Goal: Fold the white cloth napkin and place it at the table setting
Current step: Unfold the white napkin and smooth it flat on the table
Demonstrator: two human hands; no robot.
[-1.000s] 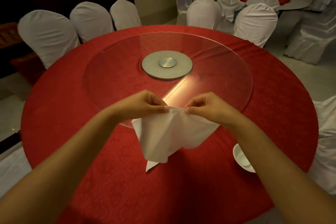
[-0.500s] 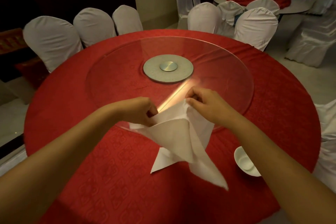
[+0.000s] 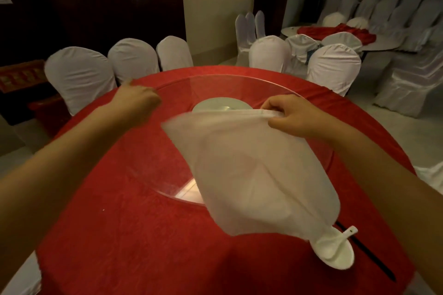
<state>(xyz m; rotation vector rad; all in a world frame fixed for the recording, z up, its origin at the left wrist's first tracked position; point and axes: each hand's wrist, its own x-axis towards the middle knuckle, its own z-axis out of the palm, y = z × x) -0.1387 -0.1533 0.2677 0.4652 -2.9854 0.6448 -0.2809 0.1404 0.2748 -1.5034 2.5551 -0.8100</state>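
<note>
The white cloth napkin (image 3: 251, 170) hangs spread open and blurred in the air above the near part of the red round table (image 3: 134, 235). My right hand (image 3: 294, 115) pinches its top edge at the right corner. My left hand (image 3: 139, 102) is out to the left over the table's far left side, fingers curled in, and apart from the napkin's loose left corner. The napkin's bottom tip hangs down over a small white bowl (image 3: 338, 256) with a white spoon in it at the near right.
A glass turntable (image 3: 167, 175) with a metal hub (image 3: 211, 105) covers the table's middle. Black chopsticks (image 3: 369, 256) lie right of the bowl. White-covered chairs (image 3: 79, 74) ring the far side. Another table (image 3: 335, 31) stands at the back right.
The napkin has been shaken out from a folded bundle into one open sheet. My left hand has let go and swung left; my right hand has risen, holding the top edge.
</note>
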